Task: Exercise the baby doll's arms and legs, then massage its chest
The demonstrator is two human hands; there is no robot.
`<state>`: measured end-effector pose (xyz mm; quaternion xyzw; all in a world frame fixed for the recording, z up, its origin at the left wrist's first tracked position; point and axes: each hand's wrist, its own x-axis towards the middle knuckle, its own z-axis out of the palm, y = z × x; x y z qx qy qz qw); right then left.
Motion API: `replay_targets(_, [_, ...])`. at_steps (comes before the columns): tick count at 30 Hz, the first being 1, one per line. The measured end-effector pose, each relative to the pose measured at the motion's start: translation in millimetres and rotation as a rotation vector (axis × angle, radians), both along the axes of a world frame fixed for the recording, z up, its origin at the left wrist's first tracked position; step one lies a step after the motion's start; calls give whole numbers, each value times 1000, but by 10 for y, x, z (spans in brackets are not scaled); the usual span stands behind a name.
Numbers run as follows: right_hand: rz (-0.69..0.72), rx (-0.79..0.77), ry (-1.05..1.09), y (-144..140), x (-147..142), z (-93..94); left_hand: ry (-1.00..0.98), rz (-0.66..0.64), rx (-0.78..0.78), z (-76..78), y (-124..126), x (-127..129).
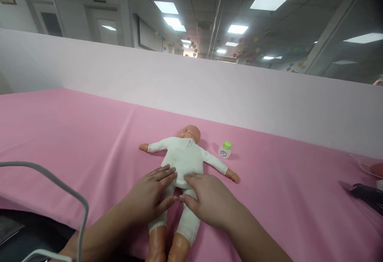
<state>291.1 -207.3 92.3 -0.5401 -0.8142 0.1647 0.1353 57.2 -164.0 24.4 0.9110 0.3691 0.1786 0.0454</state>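
A baby doll (pixel 184 156) with a white cloth body lies on a pink sheet, its head away from me and its arms spread. My left hand (pixel 152 192) rests flat on the doll's left-hand side at the hip, fingers stretched out. On the other side of the lower belly lies my right hand (pixel 206 198), also flat, with its thumb pointing inward. The two thumbs come close together above the gap between the doll's legs. Neither hand grasps anything. Parts of the hips and upper legs are hidden under my hands.
A small clear bottle with a green lid (pixel 225 150) stands right of the doll. The pink sheet (pixel 284 186) covers the table, with a white partition (pixel 167 78) behind. A grey cable (pixel 60 176) loops at the left. A black object (pixel 369 195) lies at the right edge.
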Motion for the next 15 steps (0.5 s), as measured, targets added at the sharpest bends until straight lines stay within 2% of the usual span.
replay_targets(5, [-7,9,-103,80,-66,-142,50,-27,-19,68,22,50])
replay_targets(11, [-66,88,-48,149,-8,-129,27,-6,8,199,65,140])
replay_targets(15, [-88,145,7,194,3,-165,-13,-20,19,234,140,211])
